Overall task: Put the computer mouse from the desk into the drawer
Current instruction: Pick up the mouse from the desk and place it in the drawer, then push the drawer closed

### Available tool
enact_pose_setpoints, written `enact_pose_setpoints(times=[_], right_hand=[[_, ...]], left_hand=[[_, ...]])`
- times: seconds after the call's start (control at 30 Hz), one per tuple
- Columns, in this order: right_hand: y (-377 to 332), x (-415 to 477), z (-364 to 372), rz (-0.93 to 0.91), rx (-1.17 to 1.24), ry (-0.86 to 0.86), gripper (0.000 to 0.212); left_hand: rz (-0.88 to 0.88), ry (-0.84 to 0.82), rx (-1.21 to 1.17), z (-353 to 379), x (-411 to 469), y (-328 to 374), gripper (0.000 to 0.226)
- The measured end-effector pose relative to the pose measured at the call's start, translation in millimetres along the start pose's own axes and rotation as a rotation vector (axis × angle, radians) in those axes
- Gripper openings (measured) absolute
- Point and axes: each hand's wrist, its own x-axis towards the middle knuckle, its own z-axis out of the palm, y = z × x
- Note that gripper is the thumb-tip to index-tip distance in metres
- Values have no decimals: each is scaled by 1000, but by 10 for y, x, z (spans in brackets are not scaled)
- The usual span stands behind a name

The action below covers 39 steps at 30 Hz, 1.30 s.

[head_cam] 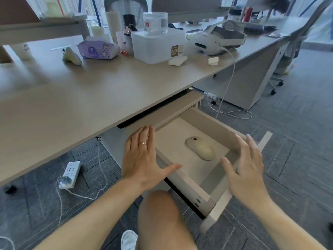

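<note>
Computer mouse (201, 148) lies inside the open drawer (182, 179), between two empty, spread hands.

The left hand (142, 159) hovers flat over the drawer's left wall, fingers extended, a ring on one finger; the right hand (246, 168) is held open near the drawer's front right corner. Neither touches the mouse. The mouse is cream, smooth, oval and domed, resting on the drawer's pale matte floor. The desk (81, 98) above has a flat beige laminate top.

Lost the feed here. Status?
Left hand and right hand open, empty. Mouse lying in open drawer. Nothing else inside.
</note>
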Motion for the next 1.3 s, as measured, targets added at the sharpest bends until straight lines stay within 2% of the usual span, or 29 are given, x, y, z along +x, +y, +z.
enact_pose_setpoints(times=[0.1,0.27,0.43,0.57,0.97,1.07,1.3], right_hand=[[-60,-3,80,169,185,90,82],[-201,49,174,356,428,102,101],[-243,222,246,448,519,55,82],[-198,284,352,465,578,93,69],[-349,754,853,590,752,-56,72],[-435,853,936,609,768,-95,74],[-632,1023,1085,619,785,-162,76]], left_hand=[[-14,-14,-13,-62,4,28,142],[-34,-37,-45,-146,27,7,143],[-70,-118,-172,-233,44,2,147],[-78,-152,-194,-277,58,24,150],[-53,-113,-181,-328,82,-5,145],[-37,-74,-159,-332,97,-24,134],[-5,61,-172,-226,144,-146,86]])
